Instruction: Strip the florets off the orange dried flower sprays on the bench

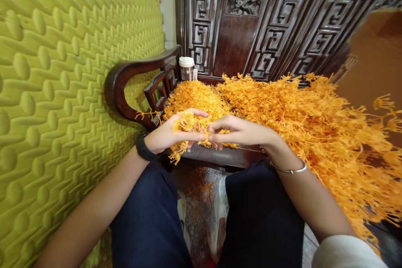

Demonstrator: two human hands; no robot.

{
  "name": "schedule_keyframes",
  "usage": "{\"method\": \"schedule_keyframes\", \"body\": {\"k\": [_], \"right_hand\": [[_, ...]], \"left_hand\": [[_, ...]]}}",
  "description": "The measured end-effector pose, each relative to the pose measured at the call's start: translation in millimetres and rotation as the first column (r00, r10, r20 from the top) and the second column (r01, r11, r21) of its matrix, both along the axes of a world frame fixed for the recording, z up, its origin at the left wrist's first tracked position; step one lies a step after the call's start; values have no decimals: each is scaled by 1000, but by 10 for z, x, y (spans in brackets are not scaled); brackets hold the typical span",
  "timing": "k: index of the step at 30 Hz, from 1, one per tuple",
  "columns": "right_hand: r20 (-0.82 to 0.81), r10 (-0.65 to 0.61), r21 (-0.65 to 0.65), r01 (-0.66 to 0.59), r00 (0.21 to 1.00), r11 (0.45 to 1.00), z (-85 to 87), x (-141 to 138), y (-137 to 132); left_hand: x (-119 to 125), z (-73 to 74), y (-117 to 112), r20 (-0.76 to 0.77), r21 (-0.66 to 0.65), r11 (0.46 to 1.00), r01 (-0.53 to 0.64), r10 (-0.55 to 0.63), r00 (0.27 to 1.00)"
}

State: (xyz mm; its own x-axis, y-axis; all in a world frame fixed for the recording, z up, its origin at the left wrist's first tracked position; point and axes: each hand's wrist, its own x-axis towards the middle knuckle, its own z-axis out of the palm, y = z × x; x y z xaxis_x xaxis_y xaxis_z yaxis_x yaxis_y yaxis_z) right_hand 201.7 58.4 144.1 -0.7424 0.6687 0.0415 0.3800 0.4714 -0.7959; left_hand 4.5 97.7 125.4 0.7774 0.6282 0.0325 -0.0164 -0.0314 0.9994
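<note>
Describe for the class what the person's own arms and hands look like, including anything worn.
Both the left hand and right hand are gloveless. A broad black wristband circles the left wrist; a thin silver-coloured bangle circles the right forearm. A whitish sleeve shows on the right; no left sleeve is visible.

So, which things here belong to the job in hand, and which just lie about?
In use: left hand, holding orange sprigs; right hand; small orange heap; larger orange pile.
Apparently lying about: white-lidded cup; small item beside it; floor scraps.
</note>
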Motion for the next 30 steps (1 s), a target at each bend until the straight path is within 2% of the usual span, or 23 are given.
{"method": "schedule_keyframes", "body": {"k": [3, 6, 13, 19, 26, 28, 30], "right_hand": [[-111, 87, -168, -105, 990, 980, 27, 21, -18], [-237, 115, -233, -172, 965, 957, 14, -9, -40], [-433, 13, -293, -154, 901, 944, -76, -173, -75], [-574, -64, -384, -199, 817, 902, -121, -260, -135], [-655, -117, -460, -271, 746, 846, -206, -375, -164], [-667, -113, -446, -273, 737, 852, -183, -390, -164], [-692, -138, -404, -221, 709, 888, -122, -370, -158]], "left_hand": [[-10, 26, -44, 2, -31, 996, 78, -78, 997], [-31, 56, -72, 34, -91, 986, 138, -135, 990], [-88, 107, -55, 137, -121, 981, 151, -134, 982], [-100, 119, -100, 176, -126, 983, 132, -109, 978], [-133, 164, -122, 183, -119, 984, 133, -109, 977], [-133, 182, -137, 196, -124, 982, 144, -118, 974], [-118, 186, -176, 211, -119, 979, 167, -139, 968]]}}
